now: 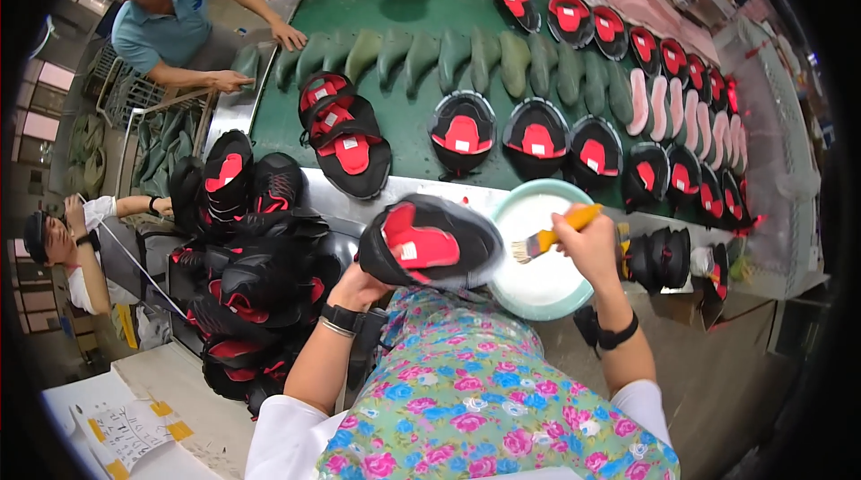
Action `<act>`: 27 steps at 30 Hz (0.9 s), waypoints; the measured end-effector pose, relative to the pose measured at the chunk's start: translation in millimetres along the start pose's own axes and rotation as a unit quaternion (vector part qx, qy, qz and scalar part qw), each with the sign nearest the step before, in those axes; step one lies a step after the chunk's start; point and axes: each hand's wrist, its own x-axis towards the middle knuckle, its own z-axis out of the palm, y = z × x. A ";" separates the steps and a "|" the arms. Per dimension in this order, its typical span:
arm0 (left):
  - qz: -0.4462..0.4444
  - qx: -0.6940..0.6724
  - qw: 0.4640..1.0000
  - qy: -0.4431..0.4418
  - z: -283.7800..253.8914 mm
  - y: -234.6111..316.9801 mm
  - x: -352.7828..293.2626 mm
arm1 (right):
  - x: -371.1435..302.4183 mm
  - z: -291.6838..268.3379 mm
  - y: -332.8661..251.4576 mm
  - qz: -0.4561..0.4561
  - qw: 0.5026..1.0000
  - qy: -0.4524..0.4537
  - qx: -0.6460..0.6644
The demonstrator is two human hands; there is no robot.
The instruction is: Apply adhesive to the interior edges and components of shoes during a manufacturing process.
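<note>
My left hand (357, 287) is closed on the heel end of a black shoe upper (466, 251) with a red lining, held tilted over my lap. Its toe end, somewhat blurred, reaches to the near left rim of a pale green bowl (529, 308) filled with white liquid. In my right hand (587, 242) is a paintbrush (543, 242) with a yellow handle, fingers closed round it. The bristles are above the white liquid, close to the toe of the upper; contact with either is unclear.
A green work table (413, 139) carries rows of black-and-red uppers, green shoe lasts (453, 59) and pale insoles (657, 108). Heaped uppers (251, 278) stand at my left. A co-worker (179, 18) reaches onto the table's far left corner; another person (99, 247) is at left.
</note>
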 end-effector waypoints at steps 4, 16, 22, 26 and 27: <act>0.106 0.043 0.987 0.109 -54.4 30.9 58.5 | -2.3 -7.4 13.6 0.067 0.990 0.100 0.070; 0.231 -0.059 0.964 0.114 -100.9 83.1 272.0 | -15.9 28.3 39.9 0.230 0.965 0.110 0.055; 0.361 0.717 0.494 0.335 -101.8 115.4 203.3 | -3.6 44.9 35.9 0.218 0.968 0.085 0.089; 0.296 0.889 0.246 0.247 -101.4 208.2 201.8 | 2.3 61.3 38.1 0.211 0.970 0.061 0.102; 0.260 0.919 0.219 0.199 -101.5 229.8 212.4 | 3.2 65.7 39.6 0.226 0.968 0.056 0.089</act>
